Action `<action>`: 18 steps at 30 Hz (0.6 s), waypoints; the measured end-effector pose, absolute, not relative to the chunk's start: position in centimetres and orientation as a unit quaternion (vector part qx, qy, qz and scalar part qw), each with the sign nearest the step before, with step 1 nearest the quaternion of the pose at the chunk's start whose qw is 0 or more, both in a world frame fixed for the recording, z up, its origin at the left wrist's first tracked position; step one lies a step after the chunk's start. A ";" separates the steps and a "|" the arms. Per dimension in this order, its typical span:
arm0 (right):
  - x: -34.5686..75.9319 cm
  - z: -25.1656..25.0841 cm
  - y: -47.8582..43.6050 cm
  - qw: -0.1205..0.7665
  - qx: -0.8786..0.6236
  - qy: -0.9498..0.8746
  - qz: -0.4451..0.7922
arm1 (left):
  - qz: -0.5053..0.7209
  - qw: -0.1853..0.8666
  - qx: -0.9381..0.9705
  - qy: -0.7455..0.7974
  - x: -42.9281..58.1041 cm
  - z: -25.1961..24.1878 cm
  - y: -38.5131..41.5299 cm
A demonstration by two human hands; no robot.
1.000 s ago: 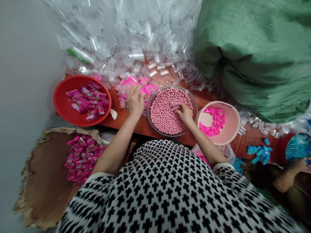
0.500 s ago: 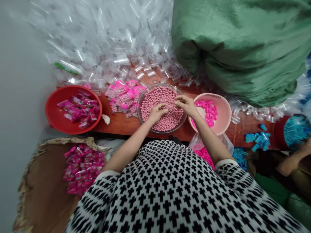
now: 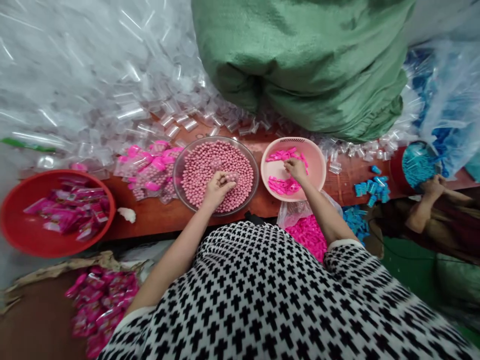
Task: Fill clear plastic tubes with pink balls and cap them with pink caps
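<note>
One clear plastic container (image 3: 231, 177), gripped by the left hand (image 3: 216, 190) over pink beads (image 3: 229, 156) at frame centre, lies left of the right hand (image 3: 297, 171), grip indeterminable, nearer pink plastic pieces (image 3: 284, 186) inside the basin (image 3: 317, 171).

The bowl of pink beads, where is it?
In the head view, the bead bowl sits just left of centre on the table, between the pink-and-clear pile and the pale pink basin, with the left hand over it.
</note>
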State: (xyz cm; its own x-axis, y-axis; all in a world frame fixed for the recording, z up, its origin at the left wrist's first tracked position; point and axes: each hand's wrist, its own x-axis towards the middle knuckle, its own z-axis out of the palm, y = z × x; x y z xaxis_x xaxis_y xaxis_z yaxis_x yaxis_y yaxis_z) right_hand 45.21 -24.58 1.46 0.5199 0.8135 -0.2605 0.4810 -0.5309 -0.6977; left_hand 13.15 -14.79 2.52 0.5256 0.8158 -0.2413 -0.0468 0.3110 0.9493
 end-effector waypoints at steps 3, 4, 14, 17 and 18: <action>44.8 0.0 -23.0 0.208 -0.847 -0.414 0.259 | 0.299 0.728 0.484 0.383 13.2 3.2 -15.5; 44.5 -0.3 -22.5 0.171 -0.851 -0.431 0.248 | 0.300 0.733 0.474 0.386 13.2 3.5 -15.6; 44.9 -0.7 -22.3 -0.076 -0.819 -0.544 0.166 | 0.306 0.752 0.410 0.417 14.0 4.6 -16.0; 44.6 0.0 -23.0 0.059 -0.853 -0.465 0.228 | 0.300 0.752 0.419 0.410 14.8 5.3 -16.1; 44.3 0.5 -23.2 0.137 -0.851 -0.437 0.257 | 0.296 0.759 0.417 0.404 15.2 5.6 -16.2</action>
